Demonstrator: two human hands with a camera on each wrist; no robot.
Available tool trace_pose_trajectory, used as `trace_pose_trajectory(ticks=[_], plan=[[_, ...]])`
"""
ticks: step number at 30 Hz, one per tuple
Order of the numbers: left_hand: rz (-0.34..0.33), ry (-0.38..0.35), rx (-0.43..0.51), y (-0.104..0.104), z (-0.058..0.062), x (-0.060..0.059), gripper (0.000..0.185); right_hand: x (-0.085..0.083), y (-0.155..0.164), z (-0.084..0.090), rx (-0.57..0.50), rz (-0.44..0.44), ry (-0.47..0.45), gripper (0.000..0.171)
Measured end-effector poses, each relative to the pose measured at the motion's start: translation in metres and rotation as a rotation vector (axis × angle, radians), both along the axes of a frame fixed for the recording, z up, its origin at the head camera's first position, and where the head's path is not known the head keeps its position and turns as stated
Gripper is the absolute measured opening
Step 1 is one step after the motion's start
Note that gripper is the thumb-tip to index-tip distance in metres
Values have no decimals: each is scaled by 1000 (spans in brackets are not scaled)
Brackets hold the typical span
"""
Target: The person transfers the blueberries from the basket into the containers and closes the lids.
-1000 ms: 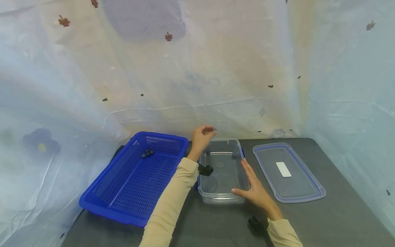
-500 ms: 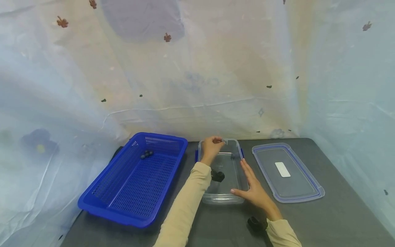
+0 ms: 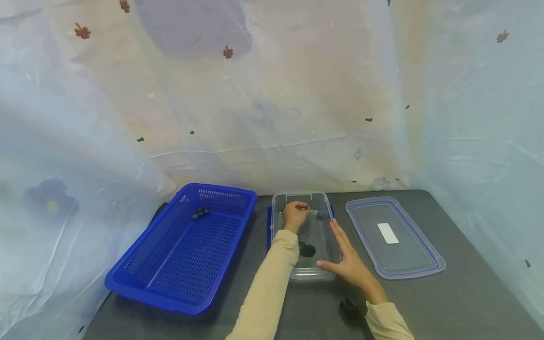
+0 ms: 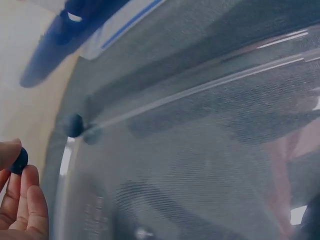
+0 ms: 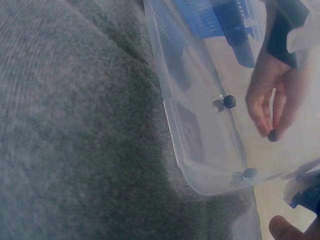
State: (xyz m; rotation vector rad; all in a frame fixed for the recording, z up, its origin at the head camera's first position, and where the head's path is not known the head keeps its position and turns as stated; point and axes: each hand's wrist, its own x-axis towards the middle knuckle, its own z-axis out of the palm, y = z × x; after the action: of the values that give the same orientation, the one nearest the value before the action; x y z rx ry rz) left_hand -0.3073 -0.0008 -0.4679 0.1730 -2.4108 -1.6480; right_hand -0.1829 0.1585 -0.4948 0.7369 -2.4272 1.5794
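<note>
My left hand (image 3: 296,215) reaches down into the clear plastic container (image 3: 316,272) near its far end. Between thumb and fingertips it pinches a blueberry (image 4: 20,161), dark blue and round. The right wrist view shows this held berry low among the fingertips, with two more berries, one blueberry (image 5: 229,101) and another blueberry (image 5: 250,173), lying on the container's floor along its wall. My right hand (image 3: 352,267) rests against the container's right side, fingers straight along the wall and thumb apart at the near rim.
A blue perforated basket (image 3: 167,304) stands left of the container, several blueberries (image 3: 200,213) clustered toward its far end. To the right lies a clear lid (image 3: 408,250) with a blue seal and white label. A patterned plastic sheet (image 3: 272,94) hangs behind the dark table (image 3: 467,302).
From above the container's far left corner, my left hand has moved right, nearer and down into it, still pinching the blueberry. The right hand has stayed at the container's side.
</note>
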Motion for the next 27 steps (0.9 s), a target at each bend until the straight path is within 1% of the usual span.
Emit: trace_pose_trajectory(ticks=[4,6,8,13,16,20,27], plan=[[4,-26,14,0,-9,1,17,0,0,-2,2,-3,6,106],[-3,-44,17,-1,-12,2,18,0,0,-3,-2,-3,9,106],[-8,-62,1,-2,-14,4,18,0,0,-3,-4,-2,13,106],[-4,-97,-103,-3,-16,6,18,0,-1,-2,-5,-3,12,106],[-8,-130,-134,-4,-17,7,18,0,-1,-3,-2,-7,11,106],[-4,-150,-154,-5,-19,7,20,0,-1,-3,0,-6,11,107],[-3,-161,-128,-6,-19,3,22,-1,0,-3,-16,3,7,106]])
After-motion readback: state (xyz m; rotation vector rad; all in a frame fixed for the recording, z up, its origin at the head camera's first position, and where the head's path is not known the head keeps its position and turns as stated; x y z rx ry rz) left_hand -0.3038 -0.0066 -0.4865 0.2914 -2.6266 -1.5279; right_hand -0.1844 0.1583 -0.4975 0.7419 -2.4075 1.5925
